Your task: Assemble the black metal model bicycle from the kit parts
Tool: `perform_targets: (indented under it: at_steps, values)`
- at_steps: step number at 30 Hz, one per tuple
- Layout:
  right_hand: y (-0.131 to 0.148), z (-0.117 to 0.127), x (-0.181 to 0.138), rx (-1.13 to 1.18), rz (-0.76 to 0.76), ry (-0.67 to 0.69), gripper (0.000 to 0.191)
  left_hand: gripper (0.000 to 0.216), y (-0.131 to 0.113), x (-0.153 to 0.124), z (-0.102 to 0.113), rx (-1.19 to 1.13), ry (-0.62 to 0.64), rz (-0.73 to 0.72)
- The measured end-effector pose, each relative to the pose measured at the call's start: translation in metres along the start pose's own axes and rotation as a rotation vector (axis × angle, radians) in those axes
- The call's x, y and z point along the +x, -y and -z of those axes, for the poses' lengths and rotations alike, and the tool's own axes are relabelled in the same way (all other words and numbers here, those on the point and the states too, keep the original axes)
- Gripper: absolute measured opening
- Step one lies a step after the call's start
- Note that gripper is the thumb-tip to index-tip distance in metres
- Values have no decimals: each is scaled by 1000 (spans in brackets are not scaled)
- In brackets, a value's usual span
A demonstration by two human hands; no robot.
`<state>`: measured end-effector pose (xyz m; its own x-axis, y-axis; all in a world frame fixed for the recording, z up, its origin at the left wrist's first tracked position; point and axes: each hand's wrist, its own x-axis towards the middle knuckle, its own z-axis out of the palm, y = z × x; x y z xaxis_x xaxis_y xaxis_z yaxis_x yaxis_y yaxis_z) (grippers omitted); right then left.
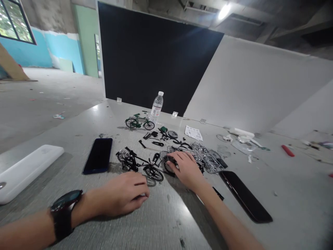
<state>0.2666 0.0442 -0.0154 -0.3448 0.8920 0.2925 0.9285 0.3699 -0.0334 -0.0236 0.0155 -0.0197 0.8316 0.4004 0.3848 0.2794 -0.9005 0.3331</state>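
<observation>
While my left hand is resting low over the worktop, its fingers are lying loosely curled, and I cannot tell if they are pinching something small. Just beyond it, a black model bicycle is standing upright, its front wheel pointing toward the right. My right hand is reaching over the heap of loose metallic parts, to the right of this bicycle. Its thumb and forefinger are standing apart, with dark parts showing between them; whether the other fingers are gripping any piece, I cannot see. Farther back, a green model bicycle is standing before a clear bottle, and a printed paper is lying on its right. A blue-edged phone is lying left of the black bicycle, and I am wearing a dark watch on my left wrist.
</observation>
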Motion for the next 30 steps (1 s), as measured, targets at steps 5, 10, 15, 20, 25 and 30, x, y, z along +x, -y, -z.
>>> perform_targets:
  at_steps: [5, 10, 15, 20, 25, 30]
  values:
    - [-11, 11, 17, -41, -174, 32, 37, 15, -2, 1, 2, 2, 56, 29]
    - [-38, 9, 59, -46, -230, 121, 42, 16, -1, 1, 0, -19, 32, 13]
    - [-54, -11, 113, -43, -206, 186, 40, 15, -1, 2, -1, -11, 2, 6]
    - [-39, -29, 139, -53, -172, 215, 40, 14, -4, 3, 3, -5, 9, 8]
    - [-11, -34, 139, -31, -52, 247, 45, 14, -3, 3, 2, -2, 35, 1]
    - [4, -32, 132, -11, 37, 322, 46, 14, -1, 1, -1, -21, -1, -17]
